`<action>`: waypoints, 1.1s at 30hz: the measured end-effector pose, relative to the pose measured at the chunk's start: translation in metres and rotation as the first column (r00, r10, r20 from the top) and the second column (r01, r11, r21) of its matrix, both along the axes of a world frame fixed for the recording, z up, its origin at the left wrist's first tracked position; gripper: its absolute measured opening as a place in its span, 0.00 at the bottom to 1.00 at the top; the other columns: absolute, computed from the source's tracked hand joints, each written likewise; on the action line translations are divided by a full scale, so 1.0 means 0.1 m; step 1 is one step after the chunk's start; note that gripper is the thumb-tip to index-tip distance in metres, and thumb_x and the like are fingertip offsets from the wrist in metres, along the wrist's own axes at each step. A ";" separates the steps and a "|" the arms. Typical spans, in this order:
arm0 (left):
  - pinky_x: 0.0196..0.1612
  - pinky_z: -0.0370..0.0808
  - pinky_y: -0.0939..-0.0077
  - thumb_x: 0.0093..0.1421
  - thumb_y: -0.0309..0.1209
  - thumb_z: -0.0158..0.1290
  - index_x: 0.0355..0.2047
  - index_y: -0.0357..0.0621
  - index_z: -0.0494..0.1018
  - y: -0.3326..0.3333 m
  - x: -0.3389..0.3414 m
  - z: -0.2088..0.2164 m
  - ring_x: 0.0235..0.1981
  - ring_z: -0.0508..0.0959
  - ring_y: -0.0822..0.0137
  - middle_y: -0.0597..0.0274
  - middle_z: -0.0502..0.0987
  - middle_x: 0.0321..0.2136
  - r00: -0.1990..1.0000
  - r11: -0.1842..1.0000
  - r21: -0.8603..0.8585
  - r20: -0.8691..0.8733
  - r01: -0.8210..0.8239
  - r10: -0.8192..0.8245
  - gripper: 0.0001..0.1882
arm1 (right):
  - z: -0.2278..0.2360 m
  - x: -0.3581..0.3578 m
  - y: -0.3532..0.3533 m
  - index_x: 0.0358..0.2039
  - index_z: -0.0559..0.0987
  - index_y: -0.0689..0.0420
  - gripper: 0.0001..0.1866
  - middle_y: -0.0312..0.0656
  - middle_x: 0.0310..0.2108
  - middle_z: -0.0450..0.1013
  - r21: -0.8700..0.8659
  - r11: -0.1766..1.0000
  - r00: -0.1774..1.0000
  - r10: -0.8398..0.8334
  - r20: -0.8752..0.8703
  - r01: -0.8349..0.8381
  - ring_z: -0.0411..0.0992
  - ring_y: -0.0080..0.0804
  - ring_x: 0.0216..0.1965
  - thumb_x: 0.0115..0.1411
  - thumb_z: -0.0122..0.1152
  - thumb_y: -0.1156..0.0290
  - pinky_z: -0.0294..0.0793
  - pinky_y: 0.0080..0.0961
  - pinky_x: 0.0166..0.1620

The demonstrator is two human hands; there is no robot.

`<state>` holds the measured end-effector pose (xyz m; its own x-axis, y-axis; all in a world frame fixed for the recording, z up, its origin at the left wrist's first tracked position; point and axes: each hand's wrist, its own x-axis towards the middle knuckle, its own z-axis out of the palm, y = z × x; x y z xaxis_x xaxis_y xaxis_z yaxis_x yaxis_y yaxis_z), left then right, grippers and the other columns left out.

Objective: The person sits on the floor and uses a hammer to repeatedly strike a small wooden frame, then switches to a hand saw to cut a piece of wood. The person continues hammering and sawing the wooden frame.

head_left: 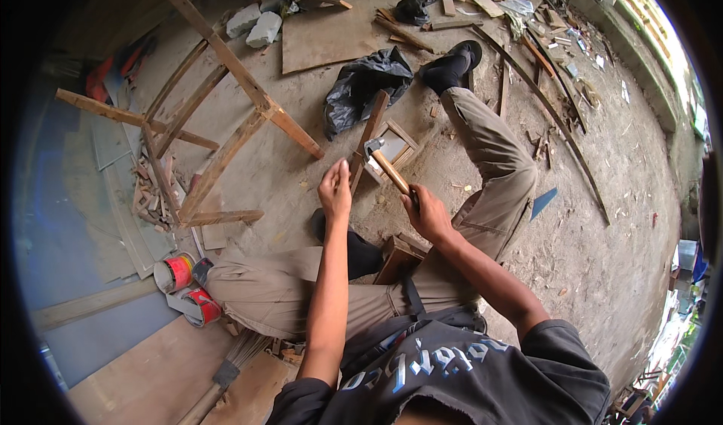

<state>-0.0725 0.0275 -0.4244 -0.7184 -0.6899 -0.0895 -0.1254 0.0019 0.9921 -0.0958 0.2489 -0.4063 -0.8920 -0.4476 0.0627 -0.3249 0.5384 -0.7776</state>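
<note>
Far left of the small rectangular light-brown wooden frame with a pale panel (405,136): large brown open wooden framework of bars and curved slats (233,70). Left of the frame and closer to the body, two red cylindrical tins (179,271); closer to the body again, a flat brush with stiff bristles and a wooden handle (224,374).

Beyond the frame, to its left: flat tan plywood sheet (312,45). Just left of the frame, on the near side: bare left hand (335,191), thumb and fingers drawn close together. Can't tell if anything is pinched in them. Beyond the frame, slightly left: crumpled black plastic bag (369,86).

Narrow dark-brown wooden strip (374,116) runs along the frame's left side; left hand is right beside the strip's near end, contact unclear. Hammer with grey metal head and tan wooden handle (392,170): head over the frame's left part, next to the strip; can't tell if touching. Nearer the body than the frame, between the legs: brown wooden box-like piece (398,263).

Right hand (431,216), near side and right of the frame, fingers wrapped round the hammer's handle end. Well right of the frame: flat blue pointed piece (544,203) and, farther out, long thin dark curved strip (557,116) on the ground.
</note>
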 end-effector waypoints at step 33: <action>0.53 0.70 0.59 0.62 0.34 0.55 0.48 0.31 0.72 -0.01 -0.87 -0.79 0.50 0.74 0.46 0.40 0.74 0.46 0.848 0.728 -0.543 0.521 0.419 -0.099 0.19 | -0.03 -0.37 0.08 0.39 0.77 0.65 0.20 0.56 0.22 0.72 -0.065 0.911 0.837 -0.345 0.425 0.408 0.73 0.52 0.25 0.68 0.51 0.57 0.69 0.43 0.31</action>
